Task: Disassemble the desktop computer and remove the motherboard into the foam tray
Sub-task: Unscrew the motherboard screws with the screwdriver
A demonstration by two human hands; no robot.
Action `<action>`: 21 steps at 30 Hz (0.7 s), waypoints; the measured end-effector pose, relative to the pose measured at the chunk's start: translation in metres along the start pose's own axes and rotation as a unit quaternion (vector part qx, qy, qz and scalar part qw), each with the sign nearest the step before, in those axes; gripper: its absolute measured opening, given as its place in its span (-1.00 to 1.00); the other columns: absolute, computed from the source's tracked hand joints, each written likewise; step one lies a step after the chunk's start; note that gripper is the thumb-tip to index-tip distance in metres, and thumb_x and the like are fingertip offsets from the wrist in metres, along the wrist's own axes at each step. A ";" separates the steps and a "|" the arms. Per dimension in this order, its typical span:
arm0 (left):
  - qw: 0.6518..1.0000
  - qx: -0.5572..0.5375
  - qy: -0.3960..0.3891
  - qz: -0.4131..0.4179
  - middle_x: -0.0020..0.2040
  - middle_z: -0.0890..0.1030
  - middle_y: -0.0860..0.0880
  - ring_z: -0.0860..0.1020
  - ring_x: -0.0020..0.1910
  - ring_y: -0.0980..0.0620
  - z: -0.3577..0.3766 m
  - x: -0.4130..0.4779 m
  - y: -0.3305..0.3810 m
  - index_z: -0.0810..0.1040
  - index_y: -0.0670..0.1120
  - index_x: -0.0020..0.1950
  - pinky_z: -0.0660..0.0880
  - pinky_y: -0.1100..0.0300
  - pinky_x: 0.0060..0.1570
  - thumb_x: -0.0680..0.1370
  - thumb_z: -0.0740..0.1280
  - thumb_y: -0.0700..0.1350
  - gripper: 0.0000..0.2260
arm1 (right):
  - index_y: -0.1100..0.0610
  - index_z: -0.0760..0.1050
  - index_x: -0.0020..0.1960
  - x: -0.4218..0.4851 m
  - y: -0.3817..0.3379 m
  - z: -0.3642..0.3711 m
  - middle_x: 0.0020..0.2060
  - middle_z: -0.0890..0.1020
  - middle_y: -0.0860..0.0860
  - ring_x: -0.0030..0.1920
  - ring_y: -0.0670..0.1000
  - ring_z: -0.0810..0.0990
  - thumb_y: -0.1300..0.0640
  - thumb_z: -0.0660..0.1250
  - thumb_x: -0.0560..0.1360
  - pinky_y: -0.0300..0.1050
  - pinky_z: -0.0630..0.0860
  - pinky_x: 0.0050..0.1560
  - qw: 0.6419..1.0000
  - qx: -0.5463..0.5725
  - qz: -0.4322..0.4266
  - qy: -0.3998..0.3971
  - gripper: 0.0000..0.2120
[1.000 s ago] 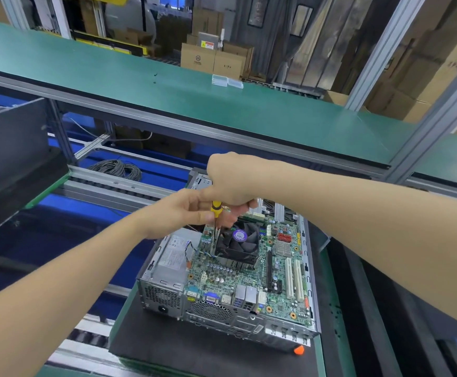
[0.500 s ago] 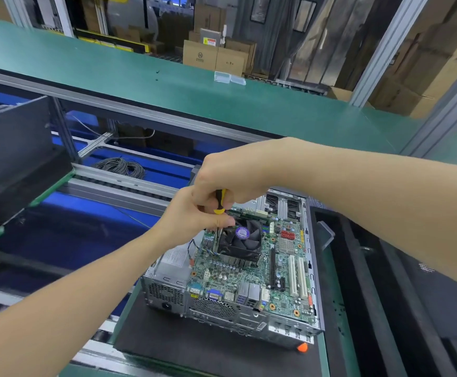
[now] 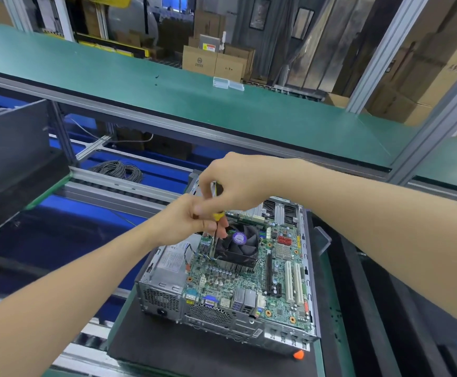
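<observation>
An open desktop computer case (image 3: pixel 164 295) lies on a black mat, its green motherboard (image 3: pixel 251 278) facing up. A black CPU fan (image 3: pixel 238 243) sits on the board's far left part. A yellow-handled screwdriver (image 3: pixel 218 216) stands upright at the fan's left edge, its shaft reaching down to the board. My right hand (image 3: pixel 235 183) grips the handle from above. My left hand (image 3: pixel 183 221) pinches the shaft just below the handle. The silver power supply (image 3: pixel 170 262) fills the case's left side.
A black foam tray (image 3: pixel 379 308) lies right of the case. An orange cap (image 3: pixel 298 354) rests by the case's near right corner. A dark box (image 3: pixel 12 156) stands at left, a cable coil (image 3: pixel 118 170) behind. A green shelf (image 3: pixel 167 88) runs overhead.
The camera view shifted slightly. My right hand rose a little on the screwdriver handle, showing more of the yellow grip. Both hands stay at the fan's left edge.
</observation>
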State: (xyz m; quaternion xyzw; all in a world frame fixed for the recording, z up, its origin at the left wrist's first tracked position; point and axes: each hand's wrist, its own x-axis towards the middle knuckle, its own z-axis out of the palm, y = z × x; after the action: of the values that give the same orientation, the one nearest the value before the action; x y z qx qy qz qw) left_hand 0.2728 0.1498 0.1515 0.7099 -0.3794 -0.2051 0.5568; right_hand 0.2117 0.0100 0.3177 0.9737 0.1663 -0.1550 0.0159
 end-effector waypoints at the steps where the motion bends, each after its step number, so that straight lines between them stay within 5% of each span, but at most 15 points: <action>1: 1.000 -0.002 0.002 0.001 -0.03 0.75 -0.06 0.73 0.03 -0.06 0.001 0.001 -0.001 0.63 -0.03 0.12 0.64 -0.05 0.13 0.61 0.31 -0.42 -0.69 | 0.13 0.58 -0.12 0.004 0.001 0.003 -0.48 0.64 -0.03 -0.47 0.03 0.68 -0.35 0.22 0.57 -0.11 0.63 -0.43 0.999 0.015 0.038 0.013 -0.46; 4: 0.999 -0.035 -0.016 0.005 -0.01 0.73 -0.13 0.72 0.06 -0.11 0.003 0.001 -0.001 0.55 0.03 0.26 0.61 0.05 0.13 0.64 0.26 -0.43 -0.61 | 0.18 0.41 -0.23 0.018 -0.001 0.015 -0.46 0.55 0.02 -0.75 -0.05 0.44 -0.08 0.22 0.69 -0.36 0.25 -0.73 0.995 -0.051 0.083 0.029 -0.58; 6: 0.998 -0.025 -0.061 0.018 0.03 0.73 -0.18 0.69 0.13 -0.13 -0.001 0.002 -0.001 0.52 0.16 0.33 0.56 0.12 0.20 0.67 0.23 -0.38 -0.55 | 0.14 0.32 -0.24 0.020 -0.005 0.017 -0.41 0.46 0.00 -0.65 -0.02 0.40 0.06 0.27 0.68 -0.36 0.14 -0.76 0.994 -0.070 0.072 0.045 -0.65; 9: 0.996 -0.011 -0.087 0.022 0.07 0.74 -0.12 0.66 0.20 -0.09 -0.004 -0.001 -0.002 0.55 0.19 0.33 0.50 0.15 0.29 0.69 0.23 -0.32 -0.58 | 0.13 0.31 -0.31 0.021 -0.003 0.016 -0.48 0.40 -0.02 -0.54 -0.02 0.32 0.06 0.27 0.66 -0.30 0.15 -0.74 0.994 -0.091 0.030 0.051 -0.60; 12: 1.000 -0.011 -0.016 0.016 -0.01 0.76 -0.12 0.70 0.12 -0.08 0.004 -0.007 -0.007 0.69 0.06 0.15 0.57 0.08 0.25 0.64 0.28 -0.39 -0.63 | 0.13 0.28 -0.37 0.024 -0.001 0.017 -0.48 0.31 0.01 -0.47 0.02 0.22 0.04 0.30 0.63 -0.18 0.15 -0.56 0.990 -0.129 -0.034 0.040 -0.56; 15: 0.996 -0.051 0.074 -0.009 -0.11 0.75 -0.17 0.73 0.00 -0.12 0.014 -0.010 -0.016 0.66 -0.20 -0.04 0.64 0.00 0.13 0.57 0.35 -0.47 -0.80 | 0.13 0.53 -0.18 0.019 -0.001 0.008 -0.28 0.55 0.01 -0.34 -0.01 0.40 0.02 0.39 0.55 -0.17 0.23 -0.44 0.986 -0.141 -0.093 0.007 -0.78; 18: 0.989 -0.069 0.125 -0.023 -0.17 0.75 -0.14 0.74 -0.10 -0.05 0.024 -0.006 -0.017 0.68 -0.19 -0.13 0.62 0.23 -0.03 0.52 0.44 -0.42 -0.85 | 0.09 0.66 0.06 0.014 0.002 0.000 -0.26 0.55 -0.09 -0.34 -0.13 0.42 0.05 0.43 0.53 -0.25 0.28 -0.41 0.979 -0.165 -0.118 -0.004 -0.84; 21: 0.989 -0.040 0.140 -0.030 -0.17 0.75 -0.07 0.73 -0.09 0.00 0.028 -0.005 -0.015 0.73 -0.06 -0.22 0.61 0.23 -0.01 0.48 0.53 -0.31 -0.83 | 0.10 0.65 0.03 0.012 0.003 -0.003 -0.29 0.52 -0.12 -0.13 -0.03 0.58 0.07 0.42 0.53 -0.24 0.30 -0.41 0.976 -0.165 -0.140 -0.011 -0.86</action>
State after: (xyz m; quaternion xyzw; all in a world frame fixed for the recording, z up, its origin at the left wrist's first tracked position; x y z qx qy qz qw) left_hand 0.2544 0.1374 0.1282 0.7201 -0.2677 -0.1347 0.6259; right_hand 0.2239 0.0115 0.3172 0.9228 0.3242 -0.1372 0.1565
